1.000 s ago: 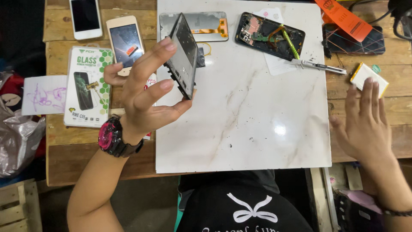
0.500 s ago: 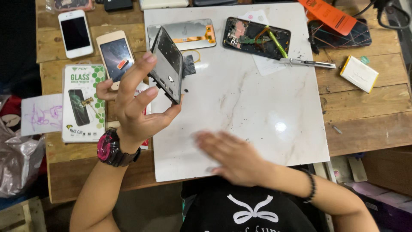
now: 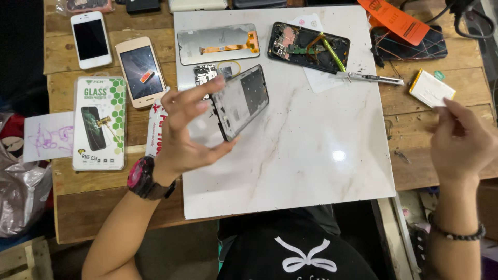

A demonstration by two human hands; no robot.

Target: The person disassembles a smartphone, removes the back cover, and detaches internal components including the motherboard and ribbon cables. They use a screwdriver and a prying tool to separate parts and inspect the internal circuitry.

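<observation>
From the head view, the left hand (image 3: 184, 132) gripped a bare phone frame (image 3: 241, 100), tilted, above the marble slab's (image 3: 311, 166) left part. The right hand (image 3: 459, 142) hovered off the slab's right edge, fingers loosely curled, holding nothing visible, near a white battery (image 3: 431, 88). An opened phone (image 3: 306, 46) lay at the slab's far edge.

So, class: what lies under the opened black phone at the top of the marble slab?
Under the opened black phone a white paper sheet rests on the marble slab. Its covered part is hidden. A green tool lies on top.
</observation>
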